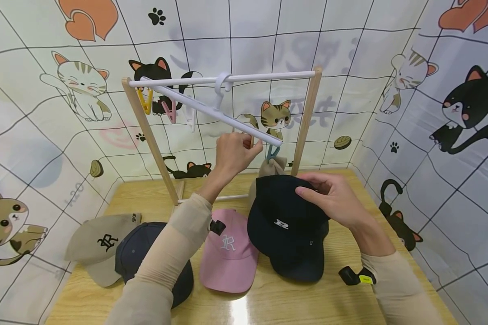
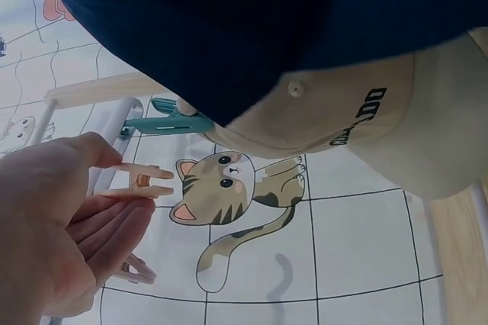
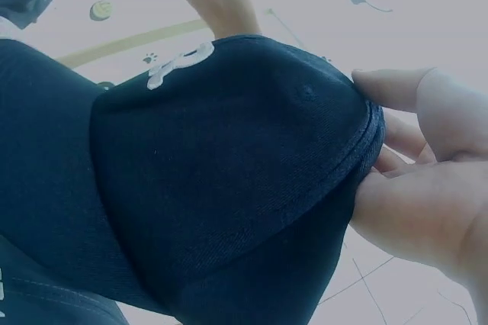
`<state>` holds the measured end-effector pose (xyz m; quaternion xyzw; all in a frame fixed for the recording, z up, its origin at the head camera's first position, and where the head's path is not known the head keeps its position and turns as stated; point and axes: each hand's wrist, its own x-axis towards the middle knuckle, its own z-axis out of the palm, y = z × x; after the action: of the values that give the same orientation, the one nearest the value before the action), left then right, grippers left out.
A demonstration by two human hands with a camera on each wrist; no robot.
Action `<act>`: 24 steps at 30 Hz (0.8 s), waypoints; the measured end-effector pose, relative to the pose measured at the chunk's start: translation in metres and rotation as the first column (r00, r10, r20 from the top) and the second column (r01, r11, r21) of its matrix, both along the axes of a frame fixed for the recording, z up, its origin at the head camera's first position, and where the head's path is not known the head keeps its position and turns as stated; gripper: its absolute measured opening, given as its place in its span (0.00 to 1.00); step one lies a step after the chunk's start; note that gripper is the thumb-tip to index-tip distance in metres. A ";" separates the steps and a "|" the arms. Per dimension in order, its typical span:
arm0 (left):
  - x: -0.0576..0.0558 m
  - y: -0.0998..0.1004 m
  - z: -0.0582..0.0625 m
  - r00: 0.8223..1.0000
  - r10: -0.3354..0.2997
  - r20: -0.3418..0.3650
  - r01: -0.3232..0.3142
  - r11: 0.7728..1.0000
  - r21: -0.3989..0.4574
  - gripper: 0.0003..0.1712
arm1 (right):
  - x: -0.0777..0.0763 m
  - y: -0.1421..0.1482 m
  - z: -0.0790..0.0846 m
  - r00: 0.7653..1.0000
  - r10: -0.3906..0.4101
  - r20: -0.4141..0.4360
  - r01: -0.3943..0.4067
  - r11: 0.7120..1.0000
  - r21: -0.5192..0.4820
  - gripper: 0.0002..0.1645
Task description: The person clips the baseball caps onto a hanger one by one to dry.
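Note:
My left hand (image 1: 236,153) is at the lower end of the white hanger (image 1: 211,110). In the left wrist view its thumb and fingers pinch a peach clothespin (image 2: 140,181). My right hand (image 1: 335,196) grips a black cap (image 1: 282,203) with a white R by the edge of its crown. Beneath that cap another dark cap (image 1: 298,266) partly shows. Beside the peach clip, a teal clothespin (image 2: 171,123) holds a beige cap (image 2: 335,111), which hangs behind the black one and is largely hidden in the head view.
The hanger hooks over the top bar of a wood-and-white rack (image 1: 268,77). Yellow (image 1: 145,101), pink (image 1: 170,111) and white clips (image 1: 190,118) hang along it. On the table (image 1: 268,307) lie a pink cap (image 1: 229,266), a navy cap (image 1: 136,246) and a khaki cap (image 1: 97,243).

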<state>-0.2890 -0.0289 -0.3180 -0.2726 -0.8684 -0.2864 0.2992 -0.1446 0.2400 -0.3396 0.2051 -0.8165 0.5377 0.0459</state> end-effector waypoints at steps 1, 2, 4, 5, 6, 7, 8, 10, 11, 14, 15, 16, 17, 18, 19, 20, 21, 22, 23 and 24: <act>0.000 0.001 0.001 1.000 -0.007 0.008 0.007 1.000 0.001 0.25 | -0.001 -0.001 0.000 1.000 -0.003 0.004 0.003 1.000 0.001 0.16; 0.000 0.001 0.002 1.000 -0.012 0.013 0.012 1.000 0.000 0.26 | -0.001 -0.003 0.000 1.000 -0.008 0.009 0.008 1.000 0.005 0.16; 0.000 0.002 0.003 1.000 -0.020 0.024 0.020 1.000 0.000 0.26 | -0.003 -0.005 0.000 1.000 -0.022 0.016 0.022 1.000 0.013 0.17; 0.000 0.003 0.004 0.999 -0.023 0.028 0.023 1.000 0.000 0.26 | -0.003 -0.007 0.001 0.999 -0.030 0.019 0.030 0.999 0.017 0.17; 0.000 0.003 0.005 0.999 -0.025 0.033 0.025 1.000 0.001 0.26 | -0.004 -0.008 0.001 0.999 -0.038 0.020 0.038 0.999 0.023 0.17; 0.000 0.004 0.006 0.999 -0.028 0.038 0.028 1.000 0.001 0.26 | -0.005 -0.010 0.001 0.999 -0.044 0.018 0.044 0.999 0.027 0.17; 0.000 0.004 0.006 0.999 -0.029 0.044 0.029 1.000 0.003 0.26 | -0.006 -0.011 0.001 0.999 -0.049 0.014 0.049 0.998 0.032 0.17; 0.000 0.005 0.007 0.998 -0.032 0.060 0.032 0.999 0.009 0.26 | -0.008 -0.014 0.001 0.998 -0.055 0.008 0.054 0.998 0.036 0.17; 0.000 0.005 0.008 0.997 -0.032 0.066 0.031 0.999 0.011 0.25 | -0.009 -0.016 0.000 0.998 -0.056 0.007 0.056 0.998 0.037 0.17; 0.000 0.006 0.010 0.996 -0.036 0.087 0.035 0.999 0.018 0.25 | -0.012 -0.020 -0.001 0.998 -0.057 0.003 0.057 0.998 0.039 0.17; 0.000 0.007 0.011 0.995 -0.038 0.093 0.036 0.999 0.019 0.25 | -0.014 -0.021 -0.002 0.998 -0.058 0.003 0.057 0.998 0.040 0.18; 0.000 0.007 0.011 0.994 -0.041 0.098 0.039 0.999 0.022 0.25 | -0.014 -0.023 -0.002 0.998 -0.058 0.004 0.058 0.997 0.044 0.18; 0.000 0.007 0.012 0.994 -0.044 0.103 0.042 0.999 0.023 0.25 | -0.015 -0.024 -0.003 0.998 -0.057 0.006 0.056 0.997 0.044 0.18; 0.000 0.008 0.013 0.993 -0.048 0.107 0.045 0.999 0.024 0.25 | -0.016 -0.025 -0.003 0.998 -0.055 0.007 0.055 0.997 0.045 0.18; 0.000 0.008 0.013 0.993 -0.051 0.111 0.048 0.999 0.026 0.25 | -0.017 -0.026 -0.003 0.999 -0.053 0.009 0.053 0.998 0.046 0.18; 0.000 0.008 0.014 0.992 -0.053 0.113 0.051 0.998 0.027 0.26 | -0.018 -0.027 -0.004 0.999 -0.051 0.012 0.050 0.998 0.045 0.18; 0.000 0.009 0.014 0.992 -0.057 0.114 0.054 0.998 0.027 0.26 | -0.018 -0.028 -0.004 0.999 -0.047 0.015 0.046 0.998 0.043 0.18; 0.001 0.009 0.015 0.992 -0.060 0.115 0.057 0.998 0.028 0.26 | -0.019 -0.029 -0.004 0.999 -0.044 0.016 0.043 0.998 0.040 0.18; 0.001 0.009 0.015 0.991 -0.064 0.115 0.061 0.998 0.028 0.26 | -0.020 -0.031 -0.004 0.999 -0.041 0.017 0.040 0.999 0.036 0.17; 0.001 0.010 0.015 0.991 -0.067 0.116 0.064 0.998 0.029 0.27 | -0.021 -0.032 -0.005 0.999 -0.040 0.017 0.040 0.999 0.035 0.17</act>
<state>-0.2881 -0.0193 -0.3026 -0.2798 -0.8713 -0.3227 0.2418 -0.1660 0.2082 -0.3445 0.1848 -0.8299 0.5244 0.0459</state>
